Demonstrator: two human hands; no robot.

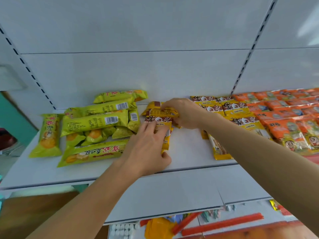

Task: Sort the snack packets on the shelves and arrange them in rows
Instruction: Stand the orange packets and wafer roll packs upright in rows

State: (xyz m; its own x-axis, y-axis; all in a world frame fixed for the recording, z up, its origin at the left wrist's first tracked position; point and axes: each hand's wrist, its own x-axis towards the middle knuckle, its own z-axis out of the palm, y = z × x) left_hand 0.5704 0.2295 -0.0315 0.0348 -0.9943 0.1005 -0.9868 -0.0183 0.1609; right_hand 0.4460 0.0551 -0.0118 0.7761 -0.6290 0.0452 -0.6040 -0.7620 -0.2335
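At mid-shelf, a small stack of yellow-brown packets [159, 116] sits between your hands. Your right hand [183, 112] pinches the top one; your left hand [148, 145], fingers flat, presses the lower one. Pulling could topple the loose green packets [96, 121] just beside them on the white shelf [189, 147].

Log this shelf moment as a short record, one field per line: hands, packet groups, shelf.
left hand: rests on a yellow-brown packet, thumb at its near end
right hand: pinches another yellow-brown packet at the back of the small stack
green packets: loose heap on the left, unsorted
yellow-brown rows: overlapping, right of the hands
orange packets: rows at far right
shelf: white, bare patch between the stack and the rows
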